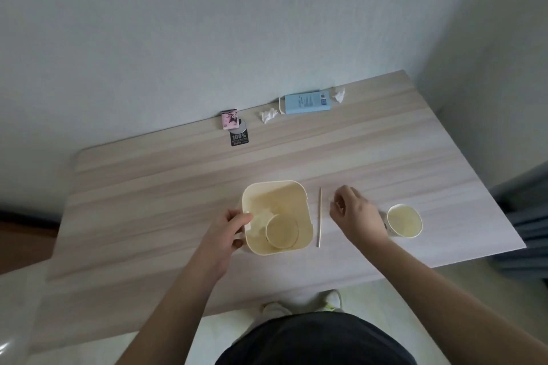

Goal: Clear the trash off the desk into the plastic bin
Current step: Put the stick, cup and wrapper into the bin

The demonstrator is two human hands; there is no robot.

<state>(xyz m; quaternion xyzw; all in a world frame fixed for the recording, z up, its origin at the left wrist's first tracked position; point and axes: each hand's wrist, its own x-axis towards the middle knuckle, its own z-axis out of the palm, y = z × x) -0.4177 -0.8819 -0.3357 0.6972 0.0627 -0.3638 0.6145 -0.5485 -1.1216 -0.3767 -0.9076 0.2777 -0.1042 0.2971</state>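
A cream plastic bin (299, 195) stands on the wooden desk (166, 187), near its front edge. Inside it lie a paper cup (281, 231) and some crumpled white paper. My left hand (229, 231) grips the bin's left rim. A thin wooden stick (319, 216) lies just right of the bin. My right hand (354, 212) hovers beyond the stick, fingers curled over something small and white that I cannot make out. A second paper cup (404, 221) stands upright to the right of that hand. Crumpled tissues (269, 115) (338, 94) lie by the wall.
Along the wall sit a pale blue flat box (307, 102), a small pink box (229, 119) and a black card marked 100% (239, 137). The desk's right edge drops off near a dark curtain (527, 216). My shoes show on the floor below.
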